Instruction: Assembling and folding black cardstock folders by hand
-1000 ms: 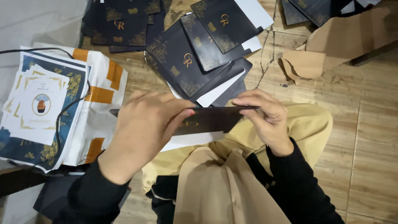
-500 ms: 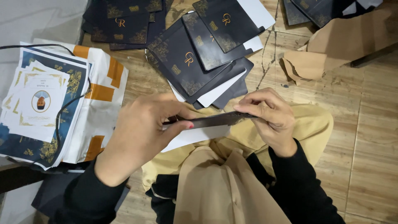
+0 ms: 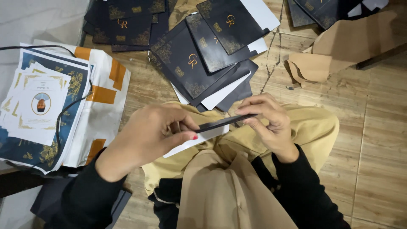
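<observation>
While your left hand [image 3: 154, 133] pinches one end of the dark card [image 3: 224, 123] between thumb and fingers, your right hand [image 3: 267, 123] grips the other end — the card is held edge-on to the camera over your lap, so it shows only as a thin black strip. Just beneath it a white sheet [image 3: 190, 142] sticks out from under your left thumb; whether it is part of the same piece is hard to tell from this angle. Both hands hover above your tan trousers [image 3: 309, 127]. Beyond your knees, on the wooden floor [image 3: 373, 110], lies a loose fan of dark blue cards with gold ornament [image 3: 190, 63] — some overlapping, some showing white backs. To your left sits a stack of printed sheets [image 3: 40, 106] on white and orange wrapping [image 3: 106, 93], with a black cable [image 3: 63, 114] across it. Torn brown cardboard [image 3: 335, 46] lies to the upper right.
</observation>
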